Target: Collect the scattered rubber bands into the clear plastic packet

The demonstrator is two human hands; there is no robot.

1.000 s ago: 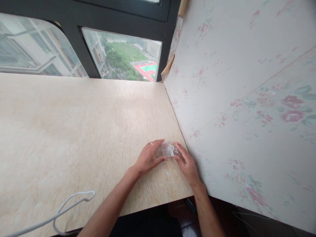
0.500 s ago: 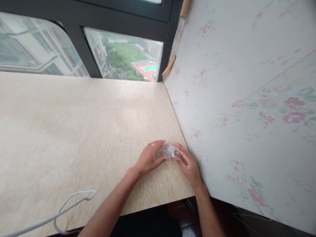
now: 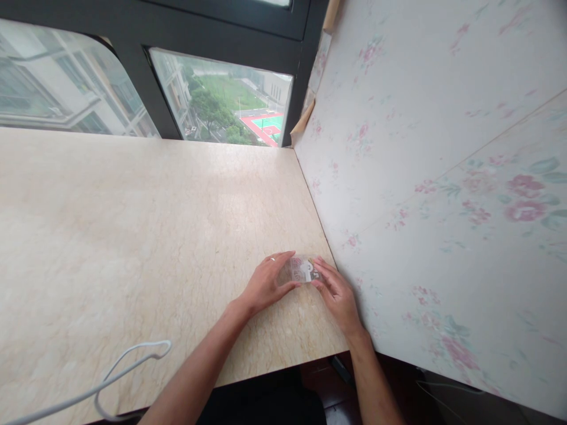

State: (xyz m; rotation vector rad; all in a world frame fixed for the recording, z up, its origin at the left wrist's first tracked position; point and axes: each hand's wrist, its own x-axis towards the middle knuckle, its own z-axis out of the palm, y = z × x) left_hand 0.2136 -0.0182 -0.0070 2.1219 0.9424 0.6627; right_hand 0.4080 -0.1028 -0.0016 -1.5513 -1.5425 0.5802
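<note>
A small clear plastic box (image 3: 303,270) with printed markings lies on the marble-patterned ledge (image 3: 177,236), close to the wall. My left hand (image 3: 270,280) grips its left end, thumb on the near side and fingers on the far side; a ring shows on one finger. Around the right end of the box, my right hand (image 3: 335,290) is closed in the same way. What lies inside the box is too small to make out.
A floral-papered wall (image 3: 425,177) rises just right of my right hand. Behind the ledge stands a dark window frame (image 3: 230,35). A white cable (image 3: 88,392) loops over the ledge's near left edge.
</note>
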